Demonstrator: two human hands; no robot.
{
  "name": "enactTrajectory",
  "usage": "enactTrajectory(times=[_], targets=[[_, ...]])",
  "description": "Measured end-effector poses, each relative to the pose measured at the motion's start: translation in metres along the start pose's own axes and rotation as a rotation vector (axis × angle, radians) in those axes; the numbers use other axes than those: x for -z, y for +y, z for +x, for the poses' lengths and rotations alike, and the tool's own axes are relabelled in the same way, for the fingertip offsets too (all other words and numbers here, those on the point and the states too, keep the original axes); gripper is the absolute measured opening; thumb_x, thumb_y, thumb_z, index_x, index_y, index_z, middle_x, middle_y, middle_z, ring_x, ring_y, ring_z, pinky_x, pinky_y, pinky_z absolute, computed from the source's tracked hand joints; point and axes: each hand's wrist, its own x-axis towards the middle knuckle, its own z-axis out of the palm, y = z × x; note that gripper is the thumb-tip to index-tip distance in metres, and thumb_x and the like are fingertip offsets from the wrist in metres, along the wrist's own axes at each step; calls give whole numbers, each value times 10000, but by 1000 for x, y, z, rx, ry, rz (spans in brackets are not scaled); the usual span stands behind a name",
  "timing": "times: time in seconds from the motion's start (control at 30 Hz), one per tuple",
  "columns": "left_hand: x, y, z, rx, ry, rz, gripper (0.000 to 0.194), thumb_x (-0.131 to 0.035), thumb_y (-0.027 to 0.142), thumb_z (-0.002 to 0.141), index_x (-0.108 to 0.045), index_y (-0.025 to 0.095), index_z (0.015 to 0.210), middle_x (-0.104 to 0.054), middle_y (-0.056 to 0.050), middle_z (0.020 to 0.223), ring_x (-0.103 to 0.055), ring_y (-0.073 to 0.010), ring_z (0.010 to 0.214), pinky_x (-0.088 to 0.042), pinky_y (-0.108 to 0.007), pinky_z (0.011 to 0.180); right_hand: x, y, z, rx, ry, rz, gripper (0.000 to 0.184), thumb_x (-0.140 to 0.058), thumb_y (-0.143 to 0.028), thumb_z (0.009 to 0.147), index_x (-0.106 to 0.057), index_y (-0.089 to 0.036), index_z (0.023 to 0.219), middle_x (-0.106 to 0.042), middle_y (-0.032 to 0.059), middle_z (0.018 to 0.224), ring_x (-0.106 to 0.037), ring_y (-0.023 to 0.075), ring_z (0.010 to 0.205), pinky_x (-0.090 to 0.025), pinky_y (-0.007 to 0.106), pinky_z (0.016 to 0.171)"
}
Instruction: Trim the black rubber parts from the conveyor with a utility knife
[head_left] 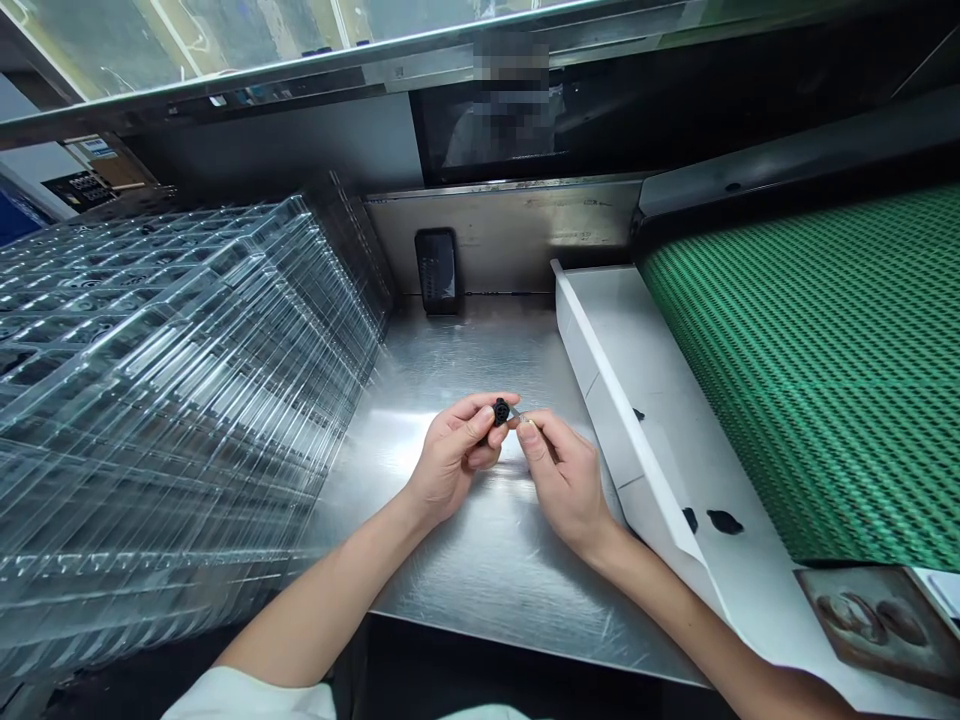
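Above the metal worktop [450,560], my left hand [454,450] pinches a small round black plastic part [501,411] between thumb and fingers. Several openings show in the face of that part. My right hand [562,470] is closed on a thin metal blade [516,412], whose tip reaches to the right side of the black part. Whether the tip touches the part or stops just short, I cannot tell. The handle end of the blade is mostly hidden by my right fingers.
Tall stacks of clear plastic trays [225,330] stand on the left. A black phone-like device [436,270] leans at the back. On the right, a white chute [600,285] holds small black parts [724,522] beside a green conveyor belt [825,350]. A brown block [885,620] lies near the front right.
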Motion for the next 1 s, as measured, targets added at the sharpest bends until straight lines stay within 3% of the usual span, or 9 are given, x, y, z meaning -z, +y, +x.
enactTrajectory(times=[0.23,0.5,0.63,0.7,0.77,0.83,0.93,1.0], targets=[[-3,0,-2,45,-1,54,282,-744,339,896,-773,133,1085,-547,-46,726,-386,-59,600,-203,-191,518,0,-7,0,-27,79,98,333,-639,-447,989,-655,-143,856,-554,-4,757,-451,63,662,-360,208,636],[-9,-5,-2,3,6,181,391,-788,421,866,-702,97,1069,-475,4,649,-348,-57,562,-190,-197,498,1,-7,-3,38,115,29,364,-598,-392,1025,-596,-131,771,-483,-8,707,-401,54,634,-334,214,614],[-8,-3,0,53,76,84,319,-715,390,929,-625,131,1092,-507,17,712,-292,-29,489,-163,-189,468,2,-7,-3,78,165,-6,313,-546,-376,1054,-584,-137,855,-479,-9,742,-411,51,648,-337,211,616],[-5,-3,2,59,126,-16,268,-687,346,943,-588,149,1096,-547,2,786,-401,-47,512,-261,-179,468,1,-6,-3,77,141,-6,304,-536,-380,1060,-583,-141,878,-481,-8,751,-415,54,650,-344,210,617],[-3,-3,4,40,162,-114,213,-655,298,956,-568,148,1078,-609,-40,888,-560,-94,638,-446,-210,566,0,-4,-2,84,77,-10,294,-534,-376,1060,-615,-143,901,-529,4,791,-459,63,680,-374,208,643],[-2,-4,5,27,192,-190,150,-622,247,969,-558,136,1047,-657,-92,988,-653,-139,818,-545,-267,756,-1,-2,-1,115,21,-30,240,-551,-354,1052,-668,-156,983,-603,27,899,-545,83,782,-424,209,707],[-3,-6,5,25,217,-253,91,-583,204,992,-544,135,1038,-682,-135,1103,-679,-169,990,-536,-288,894,-2,2,-1,144,-25,-57,179,-593,-320,1031,-695,-190,1099,-647,35,1042,-609,108,957,-472,218,818],[-5,-8,3,23,197,-259,95,-571,222,1010,-534,146,1054,-678,-147,1186,-679,-192,1065,-532,-304,914,-4,4,0,132,-54,-79,164,-628,-316,1010,-690,-198,1105,-650,21,1052,-613,100,967,-473,211,830]])
